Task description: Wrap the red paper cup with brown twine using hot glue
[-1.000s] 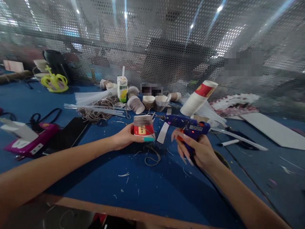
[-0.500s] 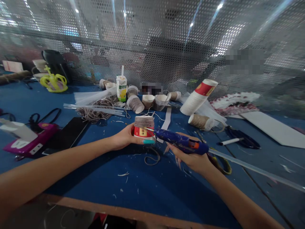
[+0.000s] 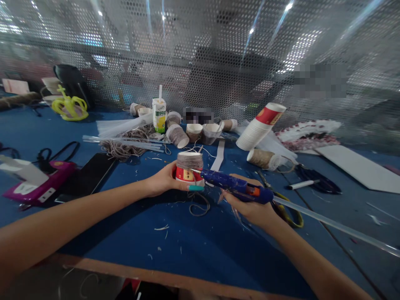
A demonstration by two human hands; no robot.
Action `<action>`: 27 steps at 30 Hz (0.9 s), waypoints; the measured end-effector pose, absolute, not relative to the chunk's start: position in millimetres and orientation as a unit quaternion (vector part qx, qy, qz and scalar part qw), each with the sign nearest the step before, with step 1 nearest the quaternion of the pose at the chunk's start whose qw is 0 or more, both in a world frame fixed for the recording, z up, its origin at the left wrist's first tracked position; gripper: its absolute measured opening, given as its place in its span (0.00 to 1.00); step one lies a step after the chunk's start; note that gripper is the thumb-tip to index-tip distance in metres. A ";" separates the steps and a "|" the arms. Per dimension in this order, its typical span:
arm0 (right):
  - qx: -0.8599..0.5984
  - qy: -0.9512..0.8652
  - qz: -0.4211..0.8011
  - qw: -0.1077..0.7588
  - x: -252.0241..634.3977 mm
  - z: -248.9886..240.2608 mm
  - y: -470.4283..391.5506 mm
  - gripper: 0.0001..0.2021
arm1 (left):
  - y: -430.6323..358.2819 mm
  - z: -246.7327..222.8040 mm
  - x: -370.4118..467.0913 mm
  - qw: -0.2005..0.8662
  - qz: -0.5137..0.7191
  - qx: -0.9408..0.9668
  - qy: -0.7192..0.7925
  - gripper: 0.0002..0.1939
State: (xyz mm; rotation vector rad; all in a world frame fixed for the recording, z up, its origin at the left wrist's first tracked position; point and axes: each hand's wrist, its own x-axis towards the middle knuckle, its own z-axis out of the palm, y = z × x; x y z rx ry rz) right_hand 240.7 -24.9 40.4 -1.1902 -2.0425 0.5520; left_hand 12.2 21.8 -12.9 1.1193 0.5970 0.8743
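Observation:
My left hand [image 3: 165,180] is closed around a red and white paper cup [image 3: 184,174], its thumb with a long turquoise nail along the front. Grey cord [image 3: 191,161] is wound round the cup's upper part, and a loose tail of it [image 3: 200,208] curls on the table below. In my right hand [image 3: 250,206] is a blue hot glue gun [image 3: 234,185], gripped with the fingers wrapped round its handle. Its metal tip touches or nearly touches the cup at the lower edge of the winding. A long clear glue stick [image 3: 331,223] sticks out of the gun's back.
Behind the hands lie cord-wrapped cups [image 3: 178,136], a grey cord heap [image 3: 125,146], clear glue sticks [image 3: 140,144] and a drink carton [image 3: 159,116]. A paper cup stack [image 3: 258,131] leans at right, near scissors [image 3: 289,214] and a white marker [image 3: 301,184]. A purple power strip [image 3: 59,171] lies left.
The glue gun's tip has shifted slightly left and down along the cup. A strand of cord now shows hanging down the cup's front. My left hand stays nearly still.

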 end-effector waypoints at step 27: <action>-0.469 -0.802 0.163 0.331 238.5 46.1 -29.7 0.12 | 20.4 -7.6 12.7 0.741 0.397 0.473 0.263 0.32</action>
